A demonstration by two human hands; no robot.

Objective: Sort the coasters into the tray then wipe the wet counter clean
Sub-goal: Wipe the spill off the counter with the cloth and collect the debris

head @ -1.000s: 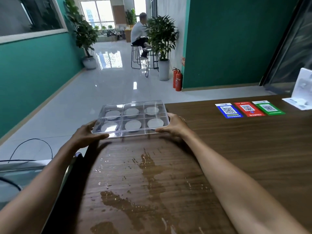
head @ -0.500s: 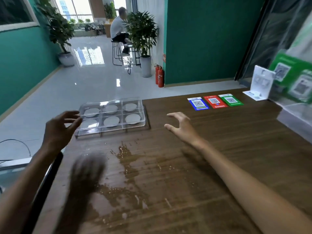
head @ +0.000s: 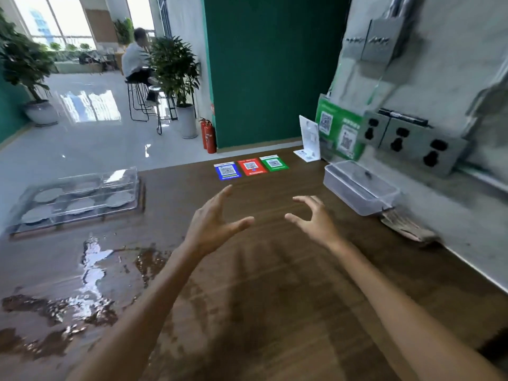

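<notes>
Now both hands are hovering spread and empty, right hand [head: 316, 218] nearer the crumpled grey-brown cloth [head: 406, 225] lying rightward, left hand [head: 214, 221] farther.

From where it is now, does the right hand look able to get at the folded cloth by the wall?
Probably yes. The right hand is open and holds nothing, and bare counter lies between it and the cloth; the lidded clear box sits just beyond the cloth, not across the path.

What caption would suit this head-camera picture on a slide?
Coasters sorted in the clear tray, both hands open and empty above the wooden counter, the puddle unwiped.
</notes>
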